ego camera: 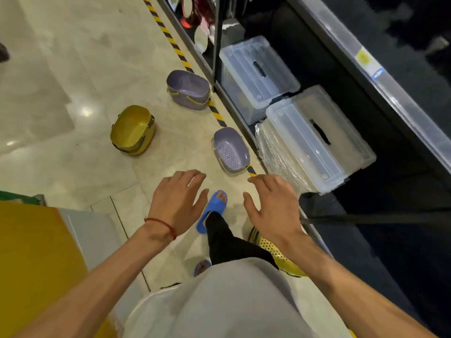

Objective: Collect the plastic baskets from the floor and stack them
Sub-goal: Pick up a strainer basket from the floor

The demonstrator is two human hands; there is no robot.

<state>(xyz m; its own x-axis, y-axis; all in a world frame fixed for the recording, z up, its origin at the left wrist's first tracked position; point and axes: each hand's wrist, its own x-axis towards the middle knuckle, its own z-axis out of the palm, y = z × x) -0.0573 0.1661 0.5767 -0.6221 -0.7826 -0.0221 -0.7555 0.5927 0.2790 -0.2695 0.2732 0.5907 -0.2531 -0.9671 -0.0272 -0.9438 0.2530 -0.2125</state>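
both arms reach forward, left hand (178,203) and right hand (273,208) palm-down, fingers spread, each grip holding nothing. a yellow perforated basket (275,254) lies on the floor (73,69), partly hidden by the right forearm, near a blue slipper (214,206). ahead, the empty near purple basket (230,151) sits on striped tape (170,40), a yellow basket (133,130) left of it, the far purple basket (188,90) beyond. clear bins (317,140) line the shelf (229,103).

Two purple baskets (188,91) (231,152), two yellow baskets (133,130) (273,252) (one half hidden), two clear bins (258,69) (317,137).
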